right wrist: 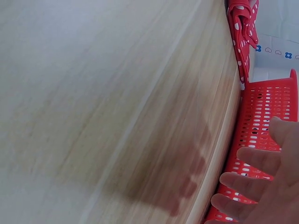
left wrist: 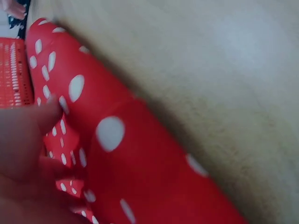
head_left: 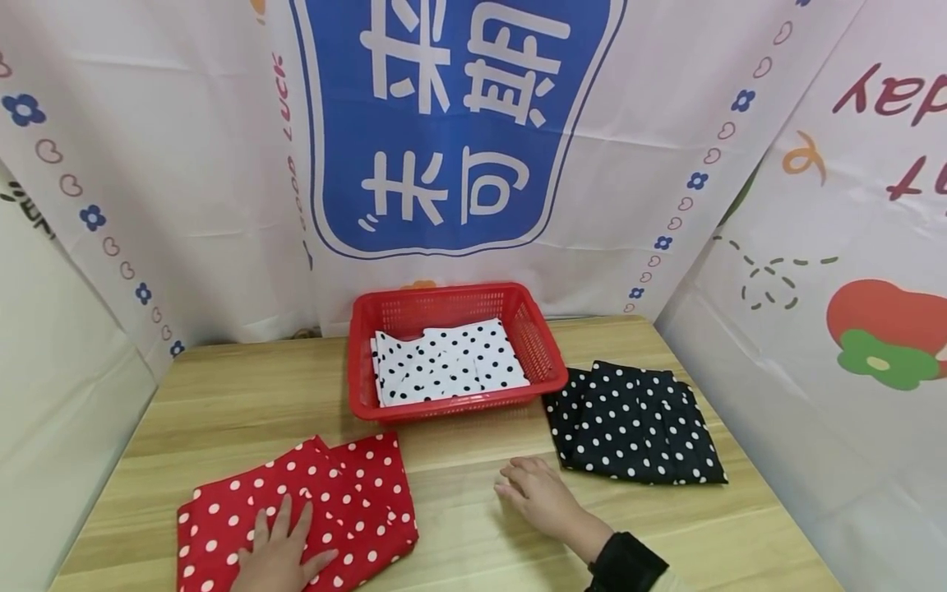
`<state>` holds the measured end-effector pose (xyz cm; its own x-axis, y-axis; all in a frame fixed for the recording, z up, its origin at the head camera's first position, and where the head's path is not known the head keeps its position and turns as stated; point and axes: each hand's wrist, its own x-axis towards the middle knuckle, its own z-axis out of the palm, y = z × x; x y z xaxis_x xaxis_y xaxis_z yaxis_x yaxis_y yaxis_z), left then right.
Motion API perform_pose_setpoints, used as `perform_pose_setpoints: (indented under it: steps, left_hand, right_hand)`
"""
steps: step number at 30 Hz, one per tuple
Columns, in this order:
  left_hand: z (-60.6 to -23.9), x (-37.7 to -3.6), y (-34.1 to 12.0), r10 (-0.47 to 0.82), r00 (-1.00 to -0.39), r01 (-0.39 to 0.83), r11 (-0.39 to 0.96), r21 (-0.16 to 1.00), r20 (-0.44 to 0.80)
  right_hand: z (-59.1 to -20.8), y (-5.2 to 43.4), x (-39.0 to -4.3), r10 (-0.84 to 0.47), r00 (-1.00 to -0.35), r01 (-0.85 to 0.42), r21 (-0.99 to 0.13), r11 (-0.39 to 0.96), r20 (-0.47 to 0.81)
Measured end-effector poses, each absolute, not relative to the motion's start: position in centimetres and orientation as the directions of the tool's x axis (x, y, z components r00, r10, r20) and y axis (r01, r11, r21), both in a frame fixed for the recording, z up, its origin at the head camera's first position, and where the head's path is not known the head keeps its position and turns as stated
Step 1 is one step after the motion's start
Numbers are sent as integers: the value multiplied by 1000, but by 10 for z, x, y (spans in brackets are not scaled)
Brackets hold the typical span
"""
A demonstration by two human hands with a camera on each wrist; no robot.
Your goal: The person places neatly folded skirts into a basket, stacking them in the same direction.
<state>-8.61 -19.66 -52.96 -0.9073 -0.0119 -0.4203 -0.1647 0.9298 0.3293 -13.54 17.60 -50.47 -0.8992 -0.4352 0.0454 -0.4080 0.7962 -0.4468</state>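
Observation:
A folded red cloth with white dots (head_left: 362, 493) lies at the front left of the table. My left hand (head_left: 274, 555) rests on it with fingers spread; in the left wrist view the thumb (left wrist: 49, 114) lies over its dotted surface. My right hand (head_left: 543, 501) hovers over the wood, holding nothing, its fingers loosely extended in the right wrist view. Just right of it lies a folded black cloth with white dots (head_left: 636, 423). A red plastic basket (head_left: 451, 404) stands at the back middle, with a folded white cloth with black dots (head_left: 447, 362) inside.
The wooden table (head_left: 244, 386) backs onto a white printed curtain (head_left: 222, 164) with a blue badge. More white sheeting (head_left: 836, 329) hangs along the right side. The basket's right front corner overlaps the black cloth's edge in the head view.

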Motion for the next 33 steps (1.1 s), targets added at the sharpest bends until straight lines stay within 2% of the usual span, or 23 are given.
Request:
perform_pose_setpoints:
  steps: [5, 15, 23, 33]
  left_hand:
    - [-527, -88, -193, 7, -893, -187, 903, 386, -449]
    - [-525, -91, -177, 15, -887, -191, 897, 398, -461]
    - [-519, -95, -181, 79, -859, -181, 877, 446, -505]
    - [-522, -95, -164, 93, -860, -170, 875, 454, -502]
  right_hand:
    - [-505, 177, -135, -430, -902, -403, -449, 798, 45]
    - [-506, 180, -135, -430, -902, -407, -435, 803, 50]
    - [-508, 181, -135, -436, -899, -413, -428, 804, 48]
    - [-507, 183, -136, -435, -899, -415, -422, 806, 54]
